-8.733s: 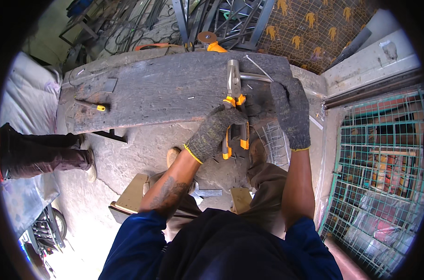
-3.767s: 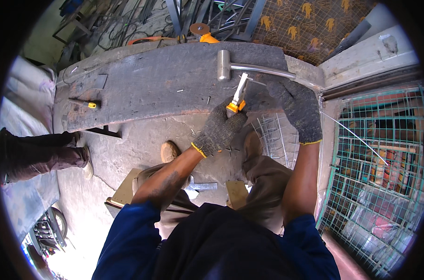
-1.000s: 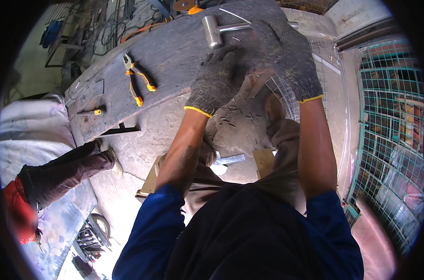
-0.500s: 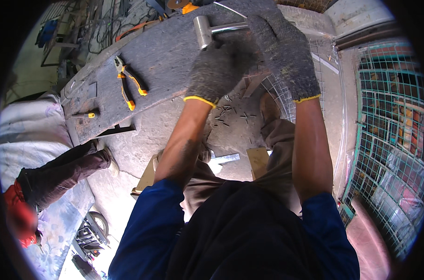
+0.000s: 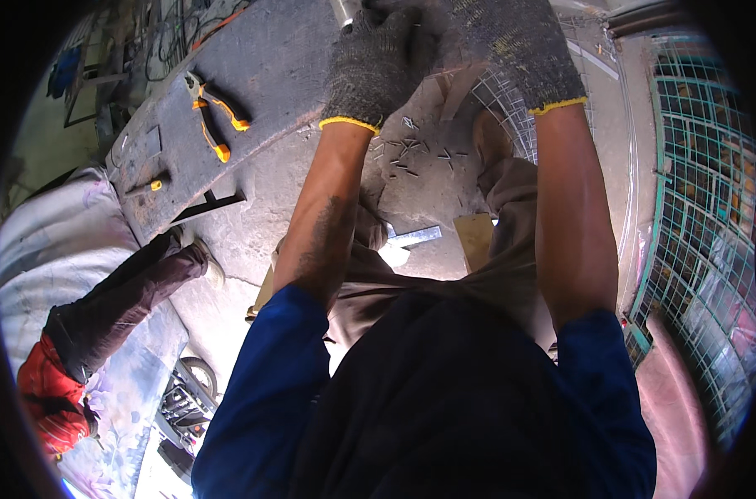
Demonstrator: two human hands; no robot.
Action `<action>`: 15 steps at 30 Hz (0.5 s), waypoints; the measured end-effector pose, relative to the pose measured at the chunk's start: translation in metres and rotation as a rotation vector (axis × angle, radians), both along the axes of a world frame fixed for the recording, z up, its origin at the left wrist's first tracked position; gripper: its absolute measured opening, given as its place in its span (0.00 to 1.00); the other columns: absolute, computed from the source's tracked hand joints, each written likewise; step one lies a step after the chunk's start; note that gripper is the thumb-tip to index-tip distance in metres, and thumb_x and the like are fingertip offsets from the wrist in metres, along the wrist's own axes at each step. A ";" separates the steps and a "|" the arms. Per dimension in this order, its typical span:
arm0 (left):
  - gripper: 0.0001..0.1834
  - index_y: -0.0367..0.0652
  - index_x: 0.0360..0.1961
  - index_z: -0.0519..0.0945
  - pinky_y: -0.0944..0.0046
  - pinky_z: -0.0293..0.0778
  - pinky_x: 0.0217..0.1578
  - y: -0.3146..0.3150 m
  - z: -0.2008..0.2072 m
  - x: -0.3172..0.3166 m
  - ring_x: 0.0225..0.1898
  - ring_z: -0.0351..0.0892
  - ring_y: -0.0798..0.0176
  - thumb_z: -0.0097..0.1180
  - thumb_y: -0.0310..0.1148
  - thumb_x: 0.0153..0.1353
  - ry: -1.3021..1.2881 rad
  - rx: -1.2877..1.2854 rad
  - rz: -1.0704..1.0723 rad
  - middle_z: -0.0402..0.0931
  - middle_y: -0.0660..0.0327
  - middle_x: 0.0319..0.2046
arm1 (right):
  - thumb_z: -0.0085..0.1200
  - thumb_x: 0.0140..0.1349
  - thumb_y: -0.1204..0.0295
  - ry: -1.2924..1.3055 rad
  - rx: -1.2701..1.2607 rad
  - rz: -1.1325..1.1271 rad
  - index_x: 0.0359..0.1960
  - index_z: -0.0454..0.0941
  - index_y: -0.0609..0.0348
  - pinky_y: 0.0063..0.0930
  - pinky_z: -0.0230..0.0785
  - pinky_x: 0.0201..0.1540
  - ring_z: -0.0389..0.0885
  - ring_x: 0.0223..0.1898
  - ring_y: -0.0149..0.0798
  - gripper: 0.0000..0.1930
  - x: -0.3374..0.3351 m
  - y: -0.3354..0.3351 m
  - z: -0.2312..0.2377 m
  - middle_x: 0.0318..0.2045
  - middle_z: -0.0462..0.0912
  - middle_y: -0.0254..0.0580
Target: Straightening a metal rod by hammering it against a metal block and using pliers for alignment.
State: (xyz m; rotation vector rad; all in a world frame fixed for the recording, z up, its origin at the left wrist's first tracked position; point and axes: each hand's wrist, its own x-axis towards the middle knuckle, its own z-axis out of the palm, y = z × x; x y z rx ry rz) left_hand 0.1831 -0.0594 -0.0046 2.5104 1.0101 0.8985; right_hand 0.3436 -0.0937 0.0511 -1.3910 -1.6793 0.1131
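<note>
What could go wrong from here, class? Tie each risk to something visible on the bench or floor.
The left hand is right by the hammer, so its fingers might get knocked or pinched.
The pliers lie near the bench's front edge and could be nudged off.
Small scattered pieces on the floor near a boot might roll underfoot.

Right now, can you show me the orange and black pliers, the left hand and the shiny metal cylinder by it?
Pliers [image 5: 209, 127]: head view, on one handle's dark grip.
Left hand [image 5: 367, 71]: head view, on the back of the glove.
Shiny metal cylinder [image 5: 343, 11]: head view, on its visible end.
</note>
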 end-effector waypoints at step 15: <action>0.16 0.46 0.44 0.85 0.50 0.77 0.47 -0.019 0.014 -0.046 0.45 0.81 0.42 0.63 0.45 0.61 0.334 -0.377 -0.196 0.80 0.51 0.50 | 0.46 0.71 0.65 -0.007 -0.173 -0.078 0.48 0.76 0.57 0.45 0.71 0.49 0.78 0.48 0.59 0.12 -0.010 -0.015 0.009 0.45 0.77 0.54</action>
